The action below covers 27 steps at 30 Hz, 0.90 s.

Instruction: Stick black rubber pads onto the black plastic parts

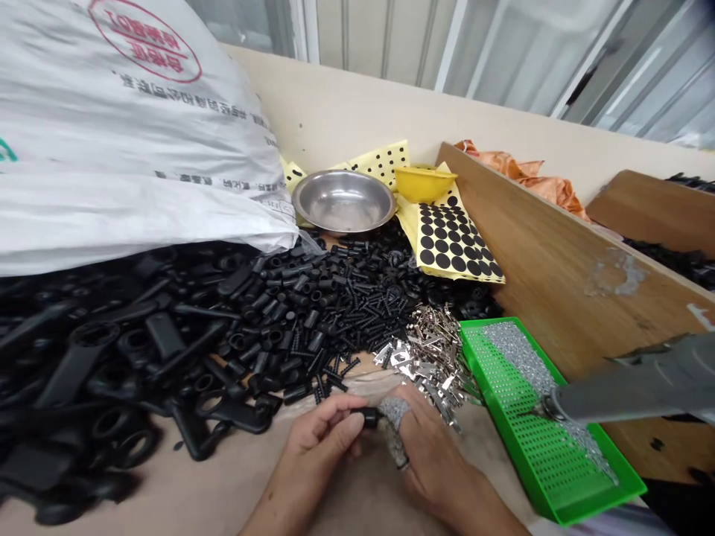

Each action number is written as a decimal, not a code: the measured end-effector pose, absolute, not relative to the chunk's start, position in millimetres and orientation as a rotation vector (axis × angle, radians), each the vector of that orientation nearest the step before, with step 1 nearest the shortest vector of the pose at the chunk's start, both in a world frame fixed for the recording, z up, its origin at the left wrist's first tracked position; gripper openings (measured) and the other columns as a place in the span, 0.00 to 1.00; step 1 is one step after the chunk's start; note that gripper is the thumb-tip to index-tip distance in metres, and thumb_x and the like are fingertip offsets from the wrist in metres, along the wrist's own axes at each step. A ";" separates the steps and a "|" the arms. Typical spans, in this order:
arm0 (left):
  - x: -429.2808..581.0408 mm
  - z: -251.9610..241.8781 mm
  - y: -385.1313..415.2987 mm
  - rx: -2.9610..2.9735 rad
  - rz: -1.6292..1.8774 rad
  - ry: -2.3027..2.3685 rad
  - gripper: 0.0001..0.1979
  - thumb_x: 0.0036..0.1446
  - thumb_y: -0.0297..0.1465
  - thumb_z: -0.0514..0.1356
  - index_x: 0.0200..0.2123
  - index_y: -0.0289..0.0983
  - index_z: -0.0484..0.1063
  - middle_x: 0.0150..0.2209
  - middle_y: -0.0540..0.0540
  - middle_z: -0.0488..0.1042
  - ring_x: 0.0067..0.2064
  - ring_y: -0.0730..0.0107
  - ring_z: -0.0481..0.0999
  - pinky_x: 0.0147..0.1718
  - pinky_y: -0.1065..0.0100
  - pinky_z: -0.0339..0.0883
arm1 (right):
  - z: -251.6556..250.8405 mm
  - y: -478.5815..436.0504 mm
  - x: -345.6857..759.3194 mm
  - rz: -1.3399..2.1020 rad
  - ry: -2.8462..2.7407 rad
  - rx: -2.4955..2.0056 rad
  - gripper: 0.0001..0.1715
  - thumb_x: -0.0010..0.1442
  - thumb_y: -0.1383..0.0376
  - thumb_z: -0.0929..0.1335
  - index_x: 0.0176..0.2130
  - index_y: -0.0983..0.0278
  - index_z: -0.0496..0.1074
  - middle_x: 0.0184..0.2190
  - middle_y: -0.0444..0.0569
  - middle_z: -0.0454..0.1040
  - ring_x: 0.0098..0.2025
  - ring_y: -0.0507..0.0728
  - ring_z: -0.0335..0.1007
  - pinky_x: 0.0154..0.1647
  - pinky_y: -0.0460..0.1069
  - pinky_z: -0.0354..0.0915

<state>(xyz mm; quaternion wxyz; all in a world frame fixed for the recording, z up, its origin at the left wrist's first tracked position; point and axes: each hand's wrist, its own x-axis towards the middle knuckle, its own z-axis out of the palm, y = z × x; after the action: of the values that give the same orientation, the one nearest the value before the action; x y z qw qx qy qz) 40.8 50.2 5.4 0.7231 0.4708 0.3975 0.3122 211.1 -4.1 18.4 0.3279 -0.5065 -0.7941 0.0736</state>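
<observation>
My left hand (329, 435) pinches a small black cylindrical part (369, 417) between thumb and fingers, low in the centre. Beside it on the right, my right hand (427, 447) is closed, with grey wrapping (395, 432) on its fingers; whatever its fingertips hold is hidden. Just beyond the hands lie a heap of small silvery metal pieces (433, 350) and a pile of black screws (369, 305). To the right is a green perforated tray (503, 398) with small grey parts in it.
Black plastic parts (167, 335) cover the left side below a big white sack (139, 141). A steel bowl (345, 201), yellow bowl (424, 184) and black-dot sticker sheets (455, 242) stand behind. A wooden board (536, 253) and a grey tool (637, 383) are at right.
</observation>
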 end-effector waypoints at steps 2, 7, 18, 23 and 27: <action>40.0 5.0 49.9 1.081 0.699 0.889 0.14 0.51 0.41 0.63 0.37 0.38 0.75 0.25 0.51 0.74 0.25 0.76 0.70 0.26 0.77 0.64 | 19.5 -7.3 211.5 0.291 -2.031 -1.374 0.26 0.50 0.76 0.57 0.48 0.64 0.63 0.42 0.55 0.70 0.45 0.61 0.67 0.44 0.55 0.68; 35.7 14.0 50.1 1.562 0.821 0.883 0.08 0.56 0.34 0.59 0.39 0.43 0.75 0.36 0.51 0.79 0.37 0.71 0.77 0.36 0.76 0.68 | 10.8 -21.0 214.6 0.612 -1.889 -1.494 0.29 0.50 0.74 0.57 0.52 0.62 0.62 0.46 0.53 0.71 0.49 0.60 0.67 0.48 0.53 0.66; 32.0 2.1 42.8 2.318 1.203 0.739 0.12 0.58 0.23 0.56 0.45 0.37 0.69 0.41 0.44 0.76 0.44 0.73 0.75 0.46 0.77 0.67 | -6.6 -13.6 190.0 1.264 -1.119 -1.518 0.17 0.64 0.59 0.56 0.37 0.62 0.70 0.30 0.47 0.73 0.33 0.55 0.68 0.34 0.49 0.66; 31.1 5.2 43.6 2.067 1.129 0.825 0.14 0.58 0.24 0.57 0.47 0.43 0.69 0.42 0.49 0.77 0.44 0.73 0.76 0.46 0.76 0.68 | 1.2 -21.9 201.4 0.815 -1.690 -1.587 0.27 0.54 0.71 0.59 0.54 0.60 0.64 0.51 0.53 0.70 0.54 0.61 0.64 0.53 0.55 0.63; 27.4 8.4 46.0 1.845 1.005 0.874 0.11 0.58 0.30 0.57 0.43 0.46 0.74 0.42 0.51 0.78 0.44 0.70 0.77 0.44 0.74 0.69 | 4.8 -16.5 203.6 0.431 -2.029 -1.468 0.34 0.50 0.76 0.57 0.57 0.65 0.59 0.54 0.57 0.67 0.58 0.61 0.61 0.56 0.57 0.63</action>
<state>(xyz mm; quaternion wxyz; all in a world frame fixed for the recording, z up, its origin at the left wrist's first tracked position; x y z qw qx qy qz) 27.4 46.0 8.4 0.4194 0.7360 0.3487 0.4010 203.6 -16.5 4.8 0.2959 -0.5518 -0.7627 0.1621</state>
